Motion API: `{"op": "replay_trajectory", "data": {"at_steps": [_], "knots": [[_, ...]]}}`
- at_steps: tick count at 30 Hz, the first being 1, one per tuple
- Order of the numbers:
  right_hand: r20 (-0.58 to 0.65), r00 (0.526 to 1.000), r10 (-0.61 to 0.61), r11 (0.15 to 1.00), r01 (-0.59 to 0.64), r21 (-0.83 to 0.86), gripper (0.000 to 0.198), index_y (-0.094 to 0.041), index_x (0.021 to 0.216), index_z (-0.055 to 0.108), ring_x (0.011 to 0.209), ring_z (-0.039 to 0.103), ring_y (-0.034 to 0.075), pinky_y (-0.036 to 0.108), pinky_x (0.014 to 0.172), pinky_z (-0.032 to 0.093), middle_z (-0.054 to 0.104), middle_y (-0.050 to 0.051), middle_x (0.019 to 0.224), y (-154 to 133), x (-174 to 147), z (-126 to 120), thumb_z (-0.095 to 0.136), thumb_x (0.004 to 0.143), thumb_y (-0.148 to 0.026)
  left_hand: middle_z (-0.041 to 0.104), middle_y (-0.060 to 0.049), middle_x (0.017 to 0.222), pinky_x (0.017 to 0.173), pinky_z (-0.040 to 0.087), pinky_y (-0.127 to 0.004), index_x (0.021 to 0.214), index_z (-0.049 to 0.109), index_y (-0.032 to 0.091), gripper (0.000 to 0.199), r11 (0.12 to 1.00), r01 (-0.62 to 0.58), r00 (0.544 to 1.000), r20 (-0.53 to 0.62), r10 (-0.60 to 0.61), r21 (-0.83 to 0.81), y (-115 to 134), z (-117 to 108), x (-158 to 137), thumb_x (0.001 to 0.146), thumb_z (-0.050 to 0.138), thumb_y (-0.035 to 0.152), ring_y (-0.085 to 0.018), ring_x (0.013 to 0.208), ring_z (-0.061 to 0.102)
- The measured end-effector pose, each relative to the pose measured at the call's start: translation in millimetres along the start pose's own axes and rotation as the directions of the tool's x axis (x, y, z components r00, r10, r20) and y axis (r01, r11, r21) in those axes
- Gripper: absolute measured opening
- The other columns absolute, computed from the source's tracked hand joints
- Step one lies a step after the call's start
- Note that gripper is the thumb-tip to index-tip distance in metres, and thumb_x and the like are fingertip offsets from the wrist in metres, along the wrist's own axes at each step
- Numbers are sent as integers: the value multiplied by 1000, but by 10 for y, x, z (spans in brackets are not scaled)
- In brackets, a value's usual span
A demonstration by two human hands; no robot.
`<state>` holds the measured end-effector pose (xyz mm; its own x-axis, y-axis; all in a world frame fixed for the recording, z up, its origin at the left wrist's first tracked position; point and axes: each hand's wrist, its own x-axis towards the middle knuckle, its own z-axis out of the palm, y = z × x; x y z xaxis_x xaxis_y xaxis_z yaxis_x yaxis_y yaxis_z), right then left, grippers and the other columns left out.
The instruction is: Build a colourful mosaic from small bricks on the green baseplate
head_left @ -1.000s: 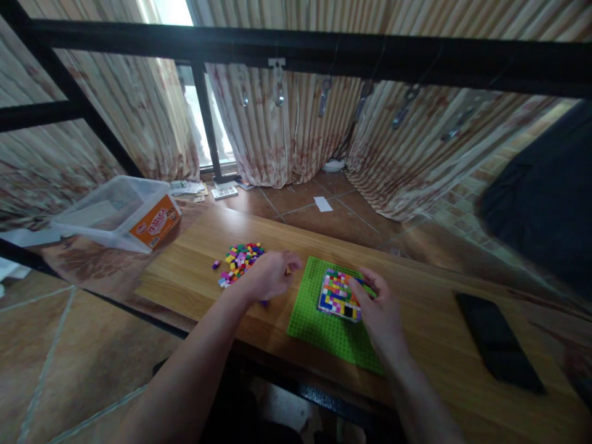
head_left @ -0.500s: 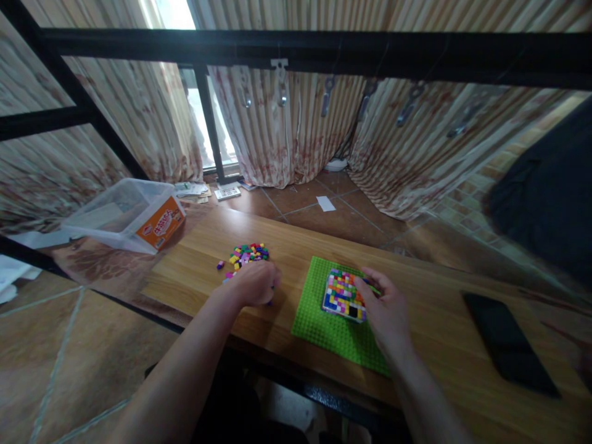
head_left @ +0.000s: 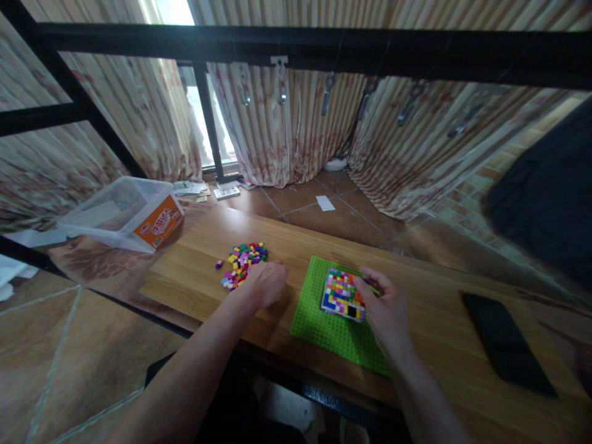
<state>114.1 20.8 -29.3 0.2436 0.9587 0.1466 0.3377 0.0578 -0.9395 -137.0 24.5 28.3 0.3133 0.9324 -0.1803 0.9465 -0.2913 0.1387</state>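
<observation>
On a green studded baseplate [head_left: 308,324] stands a block [head_left: 343,293] built of many small coloured toy bricks. My right hand [head_left: 385,302] grips its right side, with the thumb near the top and the fingers behind. To the left lies a pile of loose toy bricks [head_left: 240,264] in mixed colours. My left hand [head_left: 269,283] is between that pile and the baseplate, its fingers curled in. What those fingers hold, if anything, is hidden by the back of the hand.
A dark phone [head_left: 506,342] lies on the wooden tabletop [head_left: 430,333] at the right. Left of the tabletop is a clear plastic box [head_left: 115,231] with an orange label. A black metal bar [head_left: 296,49] with hanging hooks crosses above.
My left hand has shifted right and slightly up, uncovering more of the brick pile. My right hand stays on the brick block.
</observation>
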Motion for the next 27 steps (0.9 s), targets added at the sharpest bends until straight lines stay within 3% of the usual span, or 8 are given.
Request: {"op": "replay_trajectory", "data": {"at_steps": [4,8,10,13,16,18,23,27], "knots": [[-32,998,-54,995,51,-90,41,-19,110,69,96,66,25,44,85,53,71,10,104,-96,-14,-34,63,81,-48,70,-10,88,70,49,-29,82,64,15,17,997,-12,999,-44,9,-81,33,-15,33,85,48,12,-20,77,66],[-55,964,-262,951,248,-186,27,-22,101,70,112,60,25,47,103,44,66,9,114,-300,-84,-46,61,85,-42,66,-3,78,66,45,-24,80,64,16,18,892,-130,985,-156,68,-434,120,-29,97,86,47,15,-15,72,61],[-10,942,-336,928,330,-173,22,-24,97,71,113,59,24,46,104,43,65,8,117,-381,-138,-33,60,87,-40,63,-1,73,64,43,-22,80,64,15,16,727,-202,973,-216,75,-656,204,-8,137,86,50,19,-13,69,57],[80,923,-376,917,383,-113,19,-27,97,73,111,60,23,44,99,47,65,6,118,-433,-213,-1,61,88,-39,58,1,70,60,41,-21,84,64,13,14,387,-202,979,-200,46,-899,355,30,176,84,55,24,-10,62,51],[147,909,-389,912,403,-73,18,-28,98,74,111,61,23,44,98,49,65,6,117,-427,-248,23,63,88,-38,58,2,71,57,39,-20,89,63,12,17,101,-134,990,-128,63,-986,484,40,177,81,60,27,-7,57,47],[158,908,-389,913,403,-63,18,-29,99,74,110,61,23,44,99,48,67,5,115,-416,-250,31,64,87,-38,58,2,71,56,38,-20,91,63,11,22,-9,-101,991,-102,91,-995,545,36,171,78,65,29,-6,56,47],[136,919,-369,928,372,4,16,-29,96,75,105,64,21,42,96,49,68,4,111,-428,-235,21,64,88,-37,60,2,70,53,36,-19,96,63,11,34,-137,-81,989,-97,113,-987,636,48,185,73,74,34,-5,53,47],[143,917,-372,928,372,29,15,-28,95,74,104,64,20,40,94,50,69,4,109,-446,-210,-38,61,90,-35,63,1,70,53,38,-19,95,64,11,29,-130,-88,991,-100,90,-988,649,61,219,73,71,28,-5,53,48]]}}
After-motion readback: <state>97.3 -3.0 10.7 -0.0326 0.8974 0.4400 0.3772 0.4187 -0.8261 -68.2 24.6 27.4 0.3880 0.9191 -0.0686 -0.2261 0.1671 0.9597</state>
